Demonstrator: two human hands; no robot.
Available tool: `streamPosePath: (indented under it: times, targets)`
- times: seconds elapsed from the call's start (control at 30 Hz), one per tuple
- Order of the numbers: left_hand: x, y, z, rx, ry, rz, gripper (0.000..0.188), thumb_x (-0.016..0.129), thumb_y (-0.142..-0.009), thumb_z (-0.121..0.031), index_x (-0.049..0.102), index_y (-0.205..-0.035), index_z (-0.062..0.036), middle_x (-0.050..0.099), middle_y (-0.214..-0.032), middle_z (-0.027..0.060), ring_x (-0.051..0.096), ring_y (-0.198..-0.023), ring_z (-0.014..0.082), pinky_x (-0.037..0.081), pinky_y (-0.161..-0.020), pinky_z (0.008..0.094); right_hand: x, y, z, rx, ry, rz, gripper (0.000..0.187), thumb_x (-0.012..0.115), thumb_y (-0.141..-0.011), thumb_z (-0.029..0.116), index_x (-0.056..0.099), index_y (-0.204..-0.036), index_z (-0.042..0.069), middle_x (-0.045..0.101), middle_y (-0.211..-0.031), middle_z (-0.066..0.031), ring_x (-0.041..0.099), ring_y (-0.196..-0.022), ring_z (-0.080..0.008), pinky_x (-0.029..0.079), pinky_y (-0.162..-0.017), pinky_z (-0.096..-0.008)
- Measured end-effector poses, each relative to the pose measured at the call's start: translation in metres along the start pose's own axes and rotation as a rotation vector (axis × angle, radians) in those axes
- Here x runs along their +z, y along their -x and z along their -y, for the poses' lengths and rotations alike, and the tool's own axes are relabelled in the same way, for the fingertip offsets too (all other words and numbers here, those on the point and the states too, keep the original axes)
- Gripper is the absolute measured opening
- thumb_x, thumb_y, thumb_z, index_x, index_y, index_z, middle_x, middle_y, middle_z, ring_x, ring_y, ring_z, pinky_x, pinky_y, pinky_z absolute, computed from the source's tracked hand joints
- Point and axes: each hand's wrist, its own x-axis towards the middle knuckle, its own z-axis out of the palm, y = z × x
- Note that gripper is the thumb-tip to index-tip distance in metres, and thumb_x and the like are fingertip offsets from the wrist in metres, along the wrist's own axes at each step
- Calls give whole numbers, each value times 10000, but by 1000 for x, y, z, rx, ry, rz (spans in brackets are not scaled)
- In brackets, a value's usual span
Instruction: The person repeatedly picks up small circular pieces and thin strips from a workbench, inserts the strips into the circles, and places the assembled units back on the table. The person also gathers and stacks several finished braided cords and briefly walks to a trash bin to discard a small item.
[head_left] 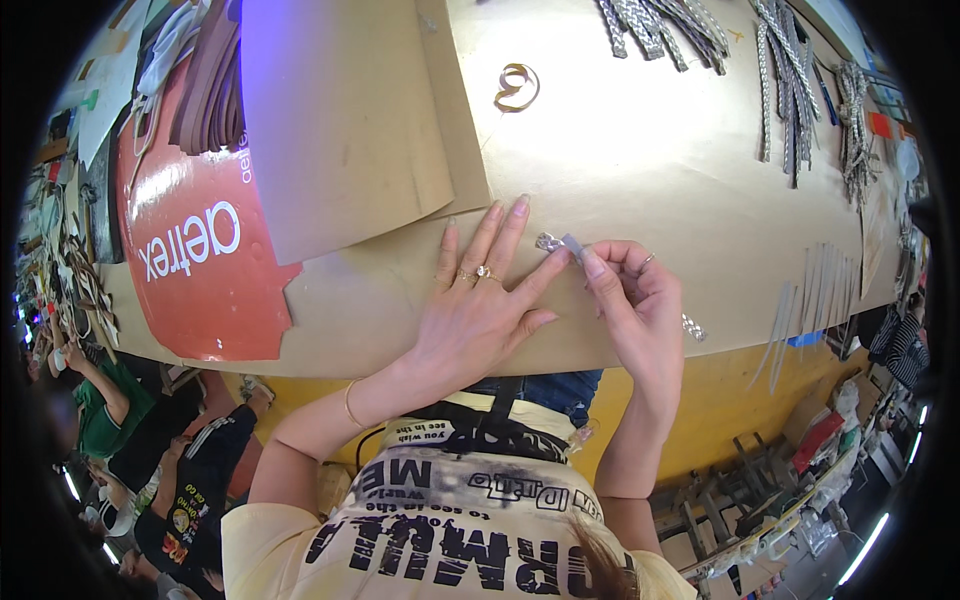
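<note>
A silver braided strap (548,242) lies on the brown-covered table in front of me, and its other end comes out past my right hand. My left hand (465,310) rests flat with its fingers spread, its index fingertip against the strap near the end. Between thumb and fingers, my right hand (640,300) pinches a small grey strip (573,246) that crosses the strap's end. My right palm hides the middle of the strap.
Large brown sheets (350,120) and a red printed board (200,240) cover the table's left side. A tape coil (517,88) lies ahead. Braided straps (665,28) are bundled at the far side; thin grey strips (815,290) hang over the right edge. Other people (185,490) are at left.
</note>
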Motion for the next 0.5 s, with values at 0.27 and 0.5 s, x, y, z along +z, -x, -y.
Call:
streamPosePath:
  times: [0.27,0.5]
  targets:
    - [1,7,3,-15,11,7,568,675,-872,-329,518,-1416,-273,243,-1577,214,240,-1458,377,117,-1137,645,12,7,14,-160,445,-14,158,616,-953,113,638,-938,-42,615,-676,-87,515,-568,-110,418,-550,-260]
    - [0,5,4,-8,48,-30,581,689,-861,-326,521,-1415,-277,254,-1574,205,244,-1459,369,125,-1139,639,17,-8,17,-116,407,33,177,595,-949,120,638,-899,-44,598,-651,-112,487,-531,-135,392,-511,-297]
